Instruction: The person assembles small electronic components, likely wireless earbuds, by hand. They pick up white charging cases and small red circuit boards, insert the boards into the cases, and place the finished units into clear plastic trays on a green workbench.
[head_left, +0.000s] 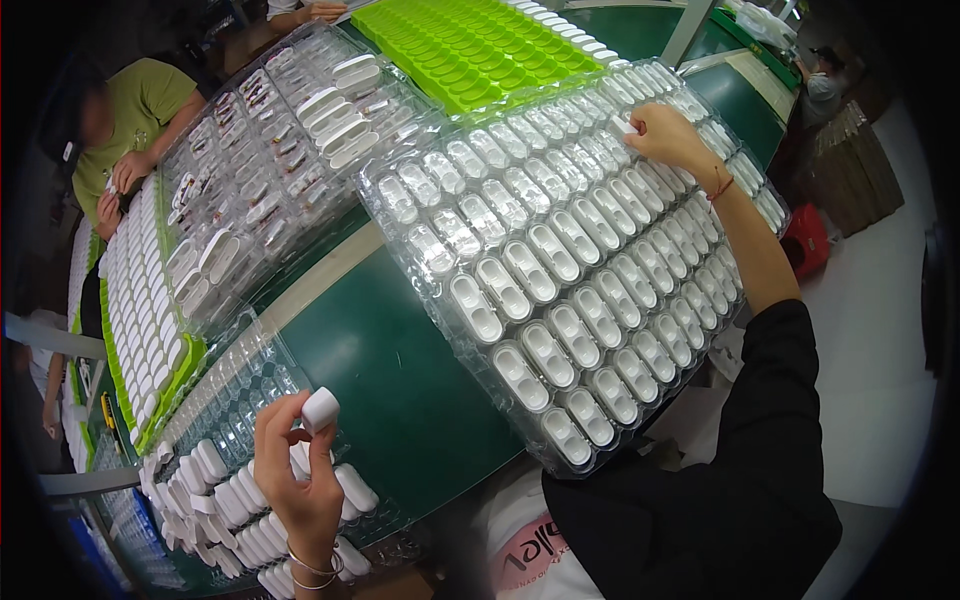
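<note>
My left hand (pixel 295 475) pinches a small white earphone-case-like shell (pixel 320 409) between thumb and fingers, above a clear tray (pixel 268 372) partly filled with white shells. My right hand (pixel 668 138) is stretched to the far part of a large clear plastic tray (pixel 425 318), its fingers closed on a small white piece (pixel 629 131). Rows of white case bodies (pixel 522 378) with two hollows each sit in the tray's nearer pockets. The farther pockets look glassy, and whether they hold anything I cannot tell.
The green table (pixel 400 365) shows between the trays. Bright green trays (pixel 470 55) stand at the back and far left. Another clear tray (pixel 290 130) carries small parts and white shells. A person (pixel 140 130) handles something at the left. A red container (pixel 806 243) is at the right.
</note>
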